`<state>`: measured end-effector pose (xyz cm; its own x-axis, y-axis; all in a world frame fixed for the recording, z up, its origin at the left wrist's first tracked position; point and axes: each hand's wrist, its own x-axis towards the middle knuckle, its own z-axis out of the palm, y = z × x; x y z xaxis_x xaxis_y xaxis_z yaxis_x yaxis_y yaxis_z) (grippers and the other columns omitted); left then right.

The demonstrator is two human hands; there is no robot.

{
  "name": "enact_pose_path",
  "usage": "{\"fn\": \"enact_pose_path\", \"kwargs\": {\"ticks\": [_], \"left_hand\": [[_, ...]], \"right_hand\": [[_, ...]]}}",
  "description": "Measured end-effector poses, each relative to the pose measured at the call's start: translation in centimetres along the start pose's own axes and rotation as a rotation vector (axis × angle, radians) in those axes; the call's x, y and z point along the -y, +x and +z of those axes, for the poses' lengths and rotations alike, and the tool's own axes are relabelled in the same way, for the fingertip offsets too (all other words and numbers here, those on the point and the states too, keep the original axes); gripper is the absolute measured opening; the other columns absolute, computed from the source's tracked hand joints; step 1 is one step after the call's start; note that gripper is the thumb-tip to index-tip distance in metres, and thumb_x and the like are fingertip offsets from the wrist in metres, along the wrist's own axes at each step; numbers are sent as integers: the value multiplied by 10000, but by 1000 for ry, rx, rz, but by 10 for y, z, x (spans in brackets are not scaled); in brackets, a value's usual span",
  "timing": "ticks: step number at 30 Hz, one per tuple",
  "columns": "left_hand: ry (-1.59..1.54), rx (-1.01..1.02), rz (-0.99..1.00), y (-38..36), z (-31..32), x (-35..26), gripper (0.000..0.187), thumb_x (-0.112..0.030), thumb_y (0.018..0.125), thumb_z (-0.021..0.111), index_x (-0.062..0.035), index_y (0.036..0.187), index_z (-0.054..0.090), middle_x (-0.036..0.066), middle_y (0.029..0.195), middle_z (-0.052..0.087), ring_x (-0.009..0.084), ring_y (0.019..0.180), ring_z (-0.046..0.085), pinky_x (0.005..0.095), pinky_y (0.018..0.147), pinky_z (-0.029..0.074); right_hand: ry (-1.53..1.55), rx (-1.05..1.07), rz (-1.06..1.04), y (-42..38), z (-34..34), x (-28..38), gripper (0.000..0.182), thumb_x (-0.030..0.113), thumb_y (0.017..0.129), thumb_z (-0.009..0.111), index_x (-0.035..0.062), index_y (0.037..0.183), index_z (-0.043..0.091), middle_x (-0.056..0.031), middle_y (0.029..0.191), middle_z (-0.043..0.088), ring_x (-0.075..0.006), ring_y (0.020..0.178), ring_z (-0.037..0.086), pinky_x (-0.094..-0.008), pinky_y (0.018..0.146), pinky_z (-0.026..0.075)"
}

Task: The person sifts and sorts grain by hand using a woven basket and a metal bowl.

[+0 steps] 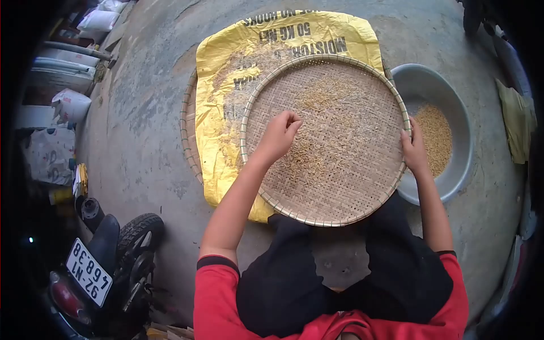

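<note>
A round woven tray (pixel 362 187) with a bound rim lies over my knees, tilted slightly, with grain (pixel 309 161) scattered on it in loose patches. Above its left half is my left hand (pixel 283 131), fingers curled and pressed together; whatever they may hold is too small to make out. My right hand (pixel 415 148) grips the tray's right rim, thumb on the inner side. Under the tray's far side a yellow sack (pixel 218 170) with black print is spread, bits of husk and grain on it.
A metal basin (pixel 463 136) holding grain stands right of the tray. Another woven tray (pixel 190 122) shows beneath the sack's left edge. A motorbike (pixel 107 266) stands at the lower left. Bags (pixel 51 153) and white containers line the left side. A greenish cloth (pixel 513 122) lies at the right.
</note>
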<state>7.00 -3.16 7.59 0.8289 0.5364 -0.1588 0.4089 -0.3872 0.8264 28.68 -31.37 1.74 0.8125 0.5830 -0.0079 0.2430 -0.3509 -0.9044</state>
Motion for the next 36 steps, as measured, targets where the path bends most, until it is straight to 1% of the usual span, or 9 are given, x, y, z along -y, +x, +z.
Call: {"fn": "enact_pose_path", "kwargs": {"ticks": [2, 4, 6, 8, 12, 17, 21, 29, 36], "left_hand": [[-312, 206, 99, 13, 8, -77, 167, -100, 904, 534, 4, 1017, 599, 55, 949, 648, 113, 780, 611, 256, 679, 470], [-521, 450, 244, 16, 14, -142, 253, -92, 907, 522, -1, 1134, 585, 65, 1012, 657, 115, 799, 633, 237, 685, 475], [-452, 413, 255, 33, 29, -145, 281, -96, 907, 522, 1, 1166, 570, 70, 1033, 655, 122, 829, 640, 238, 691, 478], [-301, 311, 147, 45, 35, -129, 333, -123, 902, 538, 14, 1205, 546, 93, 1067, 649, 139, 890, 648, 244, 710, 483], [-235, 159, -21, 31, 26, -49, 285, -121, 882, 571, 36, 1119, 591, 123, 965, 666, 143, 784, 655, 261, 666, 508], [-208, -29, -127, 6, -13, 29, 234, -117, 869, 591, 20, 1056, 615, 88, 898, 668, 125, 732, 625, 249, 671, 500], [-243, -210, -117, -7, -32, 39, 205, -104, 863, 596, 0, 1037, 630, 61, 845, 664, 107, 742, 605, 250, 659, 491], [250, -8, -80, -20, -14, 36, 199, -147, 767, 686, -17, 913, 644, 119, 844, 642, 238, 792, 606, 340, 717, 482], [284, 39, -49, -16, -10, 35, 208, -165, 705, 721, -23, 827, 631, 131, 824, 616, 285, 790, 593, 367, 723, 473]], "right_hand": [[-63, -4, 11, -1, -2, 4, 486, 196, 906, 490, -16, 1324, 361, -205, 1247, 482, -281, 1170, 468, -362, 992, 353], [-91, -3, 3, -1, -2, 11, 467, 200, 905, 489, -14, 1305, 381, -212, 1222, 493, -294, 1155, 480, -370, 986, 358], [-118, -5, -2, -1, -2, 1, 472, 192, 908, 488, -13, 1316, 371, -198, 1247, 480, -276, 1172, 464, -359, 989, 353], [-127, -9, 38, -2, -2, 8, 474, 181, 910, 491, -12, 1324, 367, -181, 1275, 466, -260, 1186, 450, -350, 992, 349], [-85, -1, -18, -1, -1, 5, 473, 197, 904, 493, -8, 1313, 375, -205, 1239, 486, -289, 1161, 479, -370, 987, 357], [-77, -9, -12, -1, -1, 3, 483, 185, 908, 493, -25, 1324, 363, -184, 1272, 467, -252, 1187, 449, -342, 1006, 333], [-51, 20, 24, 0, -2, 1, 490, 185, 912, 485, -26, 1334, 350, -181, 1289, 455, -252, 1196, 440, -344, 1013, 327], [-85, 14, 29, -1, -1, 4, 509, 216, 923, 480, -18, 1347, 326, -194, 1277, 462, -257, 1177, 463, -352, 992, 352], [-55, 28, 66, -1, -2, 10, 509, 224, 924, 481, -29, 1340, 331, -200, 1276, 460, -256, 1179, 461, -350, 993, 350]]}}
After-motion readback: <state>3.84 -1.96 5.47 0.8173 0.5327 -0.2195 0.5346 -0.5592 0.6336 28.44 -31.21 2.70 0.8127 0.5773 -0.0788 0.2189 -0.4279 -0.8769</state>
